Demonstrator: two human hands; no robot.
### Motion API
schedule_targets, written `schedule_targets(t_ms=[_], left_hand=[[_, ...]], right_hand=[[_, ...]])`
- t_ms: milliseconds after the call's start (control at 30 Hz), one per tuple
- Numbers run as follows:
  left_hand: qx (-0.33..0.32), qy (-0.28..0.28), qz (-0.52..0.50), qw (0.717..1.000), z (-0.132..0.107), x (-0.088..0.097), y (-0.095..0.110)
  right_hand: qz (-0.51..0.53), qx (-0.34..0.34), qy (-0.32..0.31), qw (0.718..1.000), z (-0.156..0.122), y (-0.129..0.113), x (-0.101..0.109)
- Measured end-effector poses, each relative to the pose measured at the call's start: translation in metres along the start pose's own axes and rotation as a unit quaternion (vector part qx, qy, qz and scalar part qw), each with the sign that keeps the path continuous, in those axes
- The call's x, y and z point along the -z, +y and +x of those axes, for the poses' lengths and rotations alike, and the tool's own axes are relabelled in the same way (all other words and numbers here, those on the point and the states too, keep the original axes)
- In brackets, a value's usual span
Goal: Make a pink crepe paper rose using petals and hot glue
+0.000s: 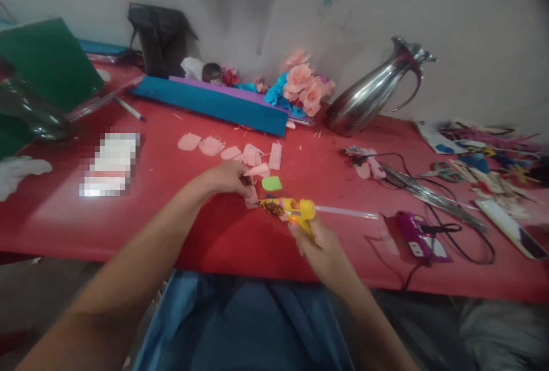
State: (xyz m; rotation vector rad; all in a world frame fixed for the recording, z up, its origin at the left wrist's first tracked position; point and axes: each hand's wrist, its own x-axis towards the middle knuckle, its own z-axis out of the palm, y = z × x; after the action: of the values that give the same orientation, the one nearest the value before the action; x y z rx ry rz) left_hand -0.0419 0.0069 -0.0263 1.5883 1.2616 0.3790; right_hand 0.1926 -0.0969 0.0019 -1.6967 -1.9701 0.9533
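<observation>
My right hand (319, 245) is wrapped round the handle of a yellow hot glue gun (300, 210), whose small orange light is lit. A clear glue stick (347, 212) juts from its back end. The nozzle points left, close to a pink paper petal (251, 195) that my left hand (227, 178) pinches by its edge. Just beyond my left fingertips is another pink petal (259, 170). A green paper piece (271, 183) lies beside the gun. Several cut pink petals (212, 145) are spread on the red table (240, 245) behind my left hand.
Blue folded paper (210, 107) lies across the back, by pink paper roses (304, 82) and a steel pitcher (373, 88). To the right are a purple extension socket (420, 236) with black cords, scissors (448, 171) and a phone (510, 228). A clear bottle (38, 108) stands left.
</observation>
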Motion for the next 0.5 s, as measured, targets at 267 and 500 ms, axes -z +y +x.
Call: schedule_targets(t_ms=[267, 500], left_hand=[[0.000, 0.005, -0.011, 1.000, 0.001, -0.001, -0.002], [0.016, 0.050, -0.101, 0.993, -0.003, 0.003, 0.003]], right_hand=[[0.017, -0.006, 0.002, 1.000, 0.002, 0.008, 0.010], [0.112, -0.098, 0.048, 0.988, 0.069, 0.038, 0.044]])
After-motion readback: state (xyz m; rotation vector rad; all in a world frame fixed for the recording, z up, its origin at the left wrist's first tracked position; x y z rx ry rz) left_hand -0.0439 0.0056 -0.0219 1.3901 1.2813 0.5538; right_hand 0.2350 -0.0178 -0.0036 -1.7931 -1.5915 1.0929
